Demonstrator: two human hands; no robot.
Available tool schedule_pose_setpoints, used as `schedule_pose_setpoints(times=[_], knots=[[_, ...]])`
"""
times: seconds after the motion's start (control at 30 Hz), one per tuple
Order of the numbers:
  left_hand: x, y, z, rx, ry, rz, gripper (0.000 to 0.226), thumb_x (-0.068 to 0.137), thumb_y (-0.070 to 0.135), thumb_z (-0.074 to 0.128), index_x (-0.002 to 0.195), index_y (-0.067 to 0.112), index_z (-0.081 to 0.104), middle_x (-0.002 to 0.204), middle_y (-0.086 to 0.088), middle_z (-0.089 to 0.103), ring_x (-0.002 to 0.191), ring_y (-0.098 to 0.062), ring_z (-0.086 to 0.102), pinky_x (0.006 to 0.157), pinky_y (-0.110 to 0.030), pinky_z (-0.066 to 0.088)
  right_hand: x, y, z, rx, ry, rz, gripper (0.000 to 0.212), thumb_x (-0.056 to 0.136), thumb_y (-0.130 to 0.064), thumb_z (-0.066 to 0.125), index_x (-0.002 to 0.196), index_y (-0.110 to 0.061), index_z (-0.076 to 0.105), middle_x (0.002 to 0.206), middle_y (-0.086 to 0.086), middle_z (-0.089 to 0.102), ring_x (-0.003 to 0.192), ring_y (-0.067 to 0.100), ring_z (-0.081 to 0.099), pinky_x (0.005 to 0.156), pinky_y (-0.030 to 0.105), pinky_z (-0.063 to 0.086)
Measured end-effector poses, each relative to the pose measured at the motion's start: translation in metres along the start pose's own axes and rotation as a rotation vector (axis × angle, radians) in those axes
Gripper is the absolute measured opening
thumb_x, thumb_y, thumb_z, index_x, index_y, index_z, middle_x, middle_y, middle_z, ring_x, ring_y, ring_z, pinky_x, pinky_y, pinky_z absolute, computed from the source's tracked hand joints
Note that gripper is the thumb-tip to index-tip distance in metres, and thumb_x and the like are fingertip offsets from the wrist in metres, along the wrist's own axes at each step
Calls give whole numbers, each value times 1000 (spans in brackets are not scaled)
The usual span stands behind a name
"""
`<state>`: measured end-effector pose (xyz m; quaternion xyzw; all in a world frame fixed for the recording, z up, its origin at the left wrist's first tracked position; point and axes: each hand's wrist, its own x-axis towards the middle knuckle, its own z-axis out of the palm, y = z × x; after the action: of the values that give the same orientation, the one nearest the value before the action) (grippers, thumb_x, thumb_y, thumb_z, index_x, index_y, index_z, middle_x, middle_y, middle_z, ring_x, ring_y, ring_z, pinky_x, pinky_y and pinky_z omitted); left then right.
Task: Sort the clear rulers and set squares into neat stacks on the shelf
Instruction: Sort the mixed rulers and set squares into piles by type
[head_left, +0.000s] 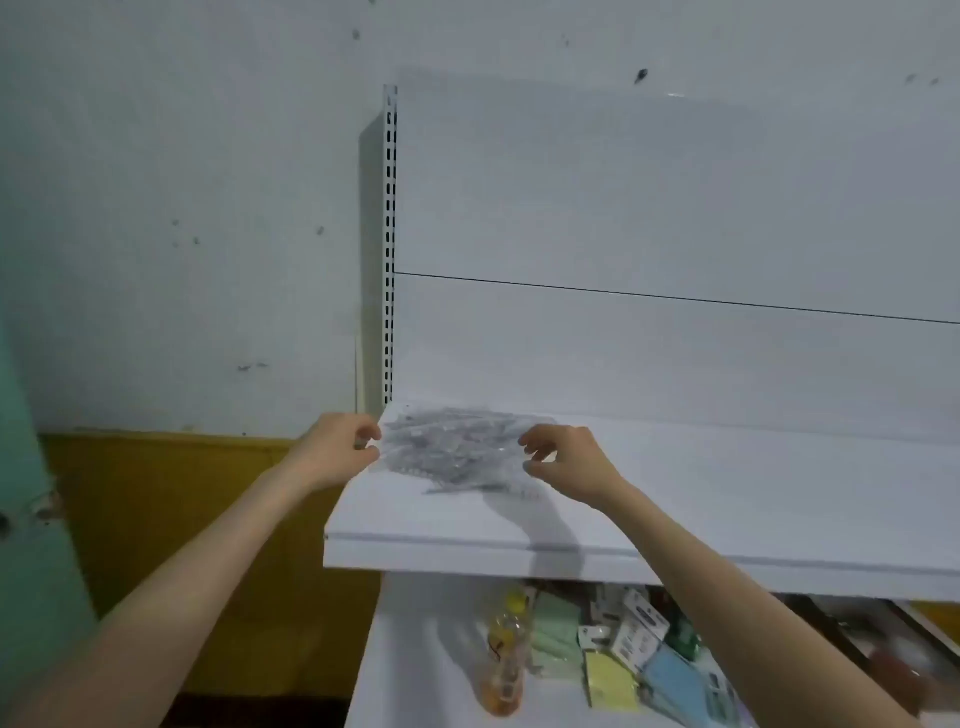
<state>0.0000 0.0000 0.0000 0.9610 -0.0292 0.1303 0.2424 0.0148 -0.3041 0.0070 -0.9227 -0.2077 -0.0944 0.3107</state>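
The pile of clear rulers (457, 452) lies on the shelf (727, 499) between both hands — long way running left to right. The left hand (340, 447) pinches the pile's left edge (seemingly); the right hand (566, 460) hovers half-open at the right end, holding nothing I can see.

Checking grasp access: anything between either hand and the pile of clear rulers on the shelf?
Nothing visible. The left hand is at the pile of clear rulers on its left edge, the right hand at its right edge; the shelf beside the pile is bare.
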Motion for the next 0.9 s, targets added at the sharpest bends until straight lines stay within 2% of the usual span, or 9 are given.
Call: schedule_pose_setpoints(times=[0.1, 0.27, 0.4, 0.47, 0.63, 0.73, 0.8, 0.9], knots=[[37, -15, 1, -28, 25, -8, 22, 89, 23, 60, 109, 17, 65, 115, -1, 63, 103, -16, 56, 84, -25, 43, 48, 1, 14, -48, 30, -10, 25, 84, -15, 61, 108, -16, 69, 108, -5, 68, 95, 10, 61, 89, 34, 50], [83, -23, 23, -28, -16, 58, 25, 90, 20, 59, 115, 15, 64, 120, -2, 61, 99, -11, 51, 91, -25, 41, 111, 15, 30, -174, -59, -17, 29, 95, -29, 54, 120, -16, 64, 121, 0, 64, 114, 15, 56, 98, 32, 42], [112, -32, 37, -43, -95, 76, 35, 92, 28, 58, 126, 19, 58, 133, 2, 55, 123, -14, 49, 103, -28, 36, 153, 22, 46, -313, -241, -43, 42, 99, -37, 45, 136, -18, 50, 139, 2, 52, 125, 23, 48, 101, 34, 37], [125, -33, 38, -35, -138, 87, 42, 91, 33, 60, 131, 21, 55, 135, 3, 54, 124, -12, 48, 103, -27, 37, 171, 25, 52, -338, -297, -56, 44, 99, -39, 45, 140, -20, 47, 141, 3, 51, 126, 25, 48, 104, 38, 38], [138, -29, 45, 13, -166, 114, 54, 82, 36, 72, 130, 20, 56, 123, 6, 60, 108, -7, 55, 94, -22, 44, 192, 33, 52, -413, -336, -189, 39, 95, -29, 58, 132, -19, 55, 126, -2, 63, 113, 20, 57, 96, 34, 45], [144, -30, 42, 30, -156, 134, 46, 81, 30, 72, 125, 20, 61, 113, 7, 64, 102, -5, 57, 93, -22, 46, 199, 38, 51, -356, -383, -233, 33, 94, -30, 60, 123, -16, 64, 122, 2, 64, 112, 19, 57, 94, 33, 47], [148, -28, 41, 34, -173, 155, 38, 83, 28, 69, 120, 23, 64, 106, 12, 64, 98, -3, 57, 92, -23, 47, 202, 42, 49, -384, -392, -319, 29, 94, -32, 58, 116, -16, 69, 119, 1, 65, 107, 18, 59, 87, 31, 48], [157, -19, 41, 3, -175, 199, 28, 88, 25, 62, 116, 24, 66, 107, 12, 65, 98, 0, 57, 94, -24, 47, 200, 48, 47, -490, -276, -510, 25, 93, -25, 52, 97, -13, 74, 102, 1, 69, 90, 20, 63, 70, 30, 50]])
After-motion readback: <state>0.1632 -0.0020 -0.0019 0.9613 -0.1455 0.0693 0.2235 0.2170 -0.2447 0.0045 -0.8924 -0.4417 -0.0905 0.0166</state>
